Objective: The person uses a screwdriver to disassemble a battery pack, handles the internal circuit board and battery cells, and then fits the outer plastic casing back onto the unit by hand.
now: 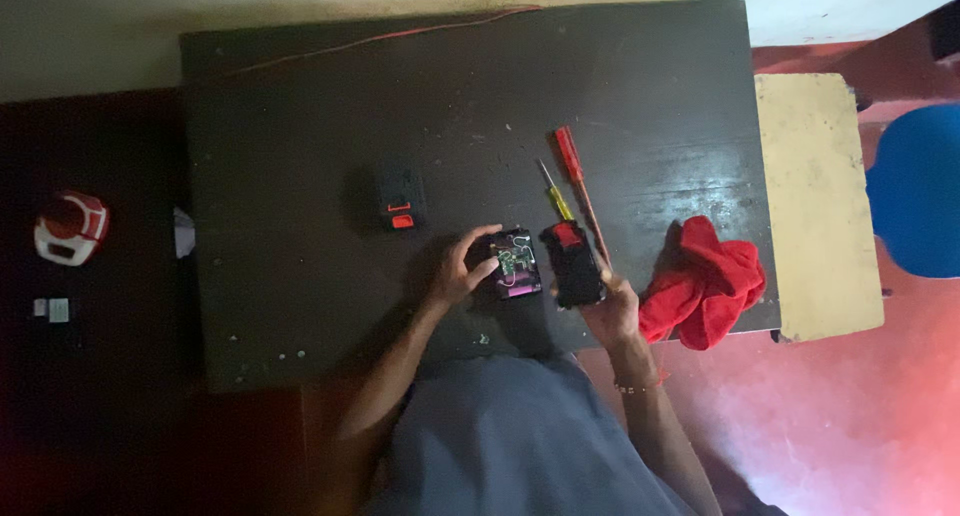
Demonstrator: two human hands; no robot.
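Head view: left hand (458,269) touches the opened device (517,264) loosely; right hand's (612,311) grip holds black casing (573,266).

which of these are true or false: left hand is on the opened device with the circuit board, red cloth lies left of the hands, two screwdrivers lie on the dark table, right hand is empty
1. The left hand touches the opened device with a bare circuit board: true.
2. The crumpled red cloth lies left of the hands: false, it lies to their right.
3. Two screwdrivers, a red-handled one and a yellow-handled one, lie on the dark wooden table: true.
4. The right hand is empty: false, it holds a black casing with a red part.
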